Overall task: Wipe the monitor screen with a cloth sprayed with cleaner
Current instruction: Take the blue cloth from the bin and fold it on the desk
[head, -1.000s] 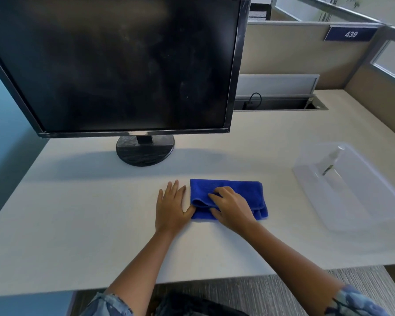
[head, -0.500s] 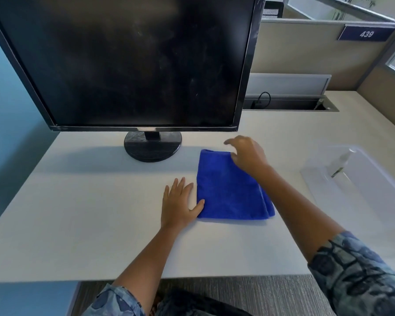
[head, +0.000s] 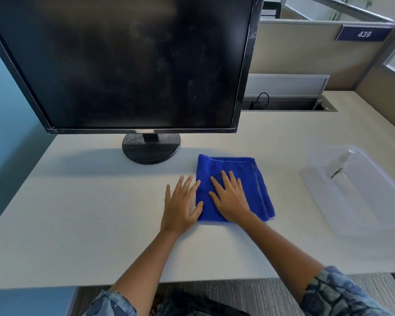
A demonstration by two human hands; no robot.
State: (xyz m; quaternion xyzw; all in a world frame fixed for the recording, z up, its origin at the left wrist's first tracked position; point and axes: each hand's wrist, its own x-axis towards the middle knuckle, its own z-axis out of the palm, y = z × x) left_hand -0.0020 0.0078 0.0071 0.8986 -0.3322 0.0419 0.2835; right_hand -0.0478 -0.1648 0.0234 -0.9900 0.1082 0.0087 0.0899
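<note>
A blue cloth lies folded flat on the white desk, in front of and to the right of the monitor's round base. The black monitor stands at the back left, its dark screen smudged and dusty. My right hand rests flat on the cloth, palm down, fingers spread. Beside the cloth's left edge, my left hand lies flat on the desk with its thumb touching the cloth. A clear spray bottle lies inside a clear plastic tray at the right.
An open cable slot with a black cable sits in the desk behind the cloth. Beige partition walls with a sign reading 439 close off the back and right. A blue wall runs along the left.
The cloth was unfolded away from me to about twice its depth. My right hand went to its far edge, then came back and now presses flat on it. My left hand barely moved.
</note>
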